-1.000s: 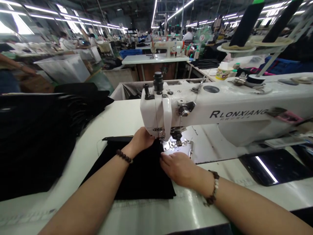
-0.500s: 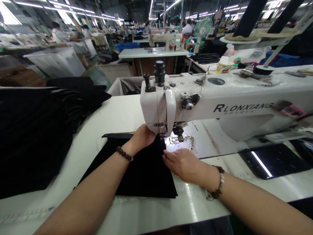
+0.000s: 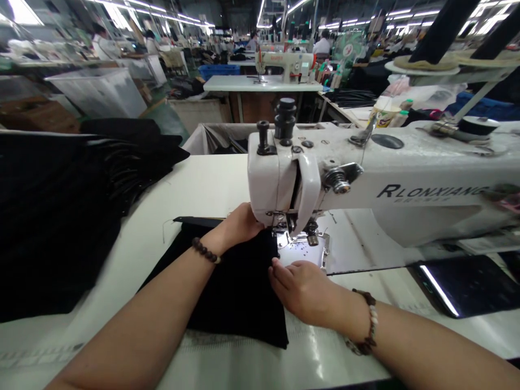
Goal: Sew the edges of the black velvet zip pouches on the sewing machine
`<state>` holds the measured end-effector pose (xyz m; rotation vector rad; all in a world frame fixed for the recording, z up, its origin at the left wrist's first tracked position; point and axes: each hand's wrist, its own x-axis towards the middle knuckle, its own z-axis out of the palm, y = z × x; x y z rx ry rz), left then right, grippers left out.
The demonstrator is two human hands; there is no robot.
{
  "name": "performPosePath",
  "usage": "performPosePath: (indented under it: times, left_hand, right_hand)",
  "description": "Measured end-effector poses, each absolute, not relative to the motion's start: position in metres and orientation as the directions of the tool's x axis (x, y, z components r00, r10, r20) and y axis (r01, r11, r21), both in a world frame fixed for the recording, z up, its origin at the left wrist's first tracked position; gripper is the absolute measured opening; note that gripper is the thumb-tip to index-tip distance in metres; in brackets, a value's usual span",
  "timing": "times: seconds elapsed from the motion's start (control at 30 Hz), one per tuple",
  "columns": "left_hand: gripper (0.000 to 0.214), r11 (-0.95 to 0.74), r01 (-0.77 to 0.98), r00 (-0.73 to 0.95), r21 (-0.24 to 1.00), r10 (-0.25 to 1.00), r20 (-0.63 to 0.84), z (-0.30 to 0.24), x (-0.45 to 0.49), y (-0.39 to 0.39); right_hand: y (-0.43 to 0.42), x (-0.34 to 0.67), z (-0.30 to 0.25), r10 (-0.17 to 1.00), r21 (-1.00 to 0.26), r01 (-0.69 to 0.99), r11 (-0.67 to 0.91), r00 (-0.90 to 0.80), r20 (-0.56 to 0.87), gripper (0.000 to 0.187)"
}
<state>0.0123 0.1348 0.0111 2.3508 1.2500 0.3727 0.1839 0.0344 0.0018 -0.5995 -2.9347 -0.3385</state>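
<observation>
Under the head of a white sewing machine [image 3: 280, 179] lies a black fabric piece [image 3: 235, 303], its upper right edge at the presser foot. A dark strip [image 3: 197, 221] runs along its far edge. My left hand [image 3: 242, 223] rests on the fabric beside the foot; the machine head hides its fingertips. My right hand [image 3: 303, 290] is closed at the fabric's right edge, thumb and fingers pinching it just in front of the metal plate [image 3: 300, 252]. A hinged wire guide [image 3: 326, 252] sits right of the foot.
A big pile of black fabric pieces [image 3: 52, 216] covers the left of the table. To the right lies a dark phone or tablet [image 3: 471, 284]. Behind the table stands a bin [image 3: 199, 141] with dark material. Thread cones [image 3: 442, 38] rise at the upper right.
The view has shifted, so the machine appears farther right. Relative to it, the fabric's near right corner has swung left and towards me. My right hand remains at the edge.
</observation>
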Motion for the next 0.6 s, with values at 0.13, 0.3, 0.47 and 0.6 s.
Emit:
performPosePath:
  times: [0.13, 0.3, 0.47, 0.6]
  left_hand:
    - [0.019, -0.489, 0.716, 0.556, 0.499, 0.831, 0.017, 0.0064, 0.0119, 0.138]
    - [0.019, -0.493, 0.726, 0.553, 0.479, 0.833, 0.018, 0.0042, 0.0103, 0.1397]
    - [0.017, -0.522, 0.718, 0.581, 0.461, 0.814, 0.018, 0.004, 0.0071, 0.1419]
    - [0.02, -0.537, 0.716, 0.581, 0.447, 0.813, 0.046, 0.0064, 0.0085, 0.1338]
  right_hand:
    - [0.034, 0.1831, 0.0011, 0.368, 0.21, 0.395, 0.894, -0.917, 0.155, 0.029]
    - [0.0361, 0.1835, -0.0006, 0.404, 0.204, 0.418, 0.885, -0.908, 0.109, 0.029]
    - [0.0326, 0.1812, -0.0003, 0.398, 0.172, 0.409, 0.896, -0.912, 0.095, 0.03]
    - [0.0267, 0.1778, 0.0007, 0.392, 0.192, 0.41, 0.892, -0.911, 0.125, 0.032]
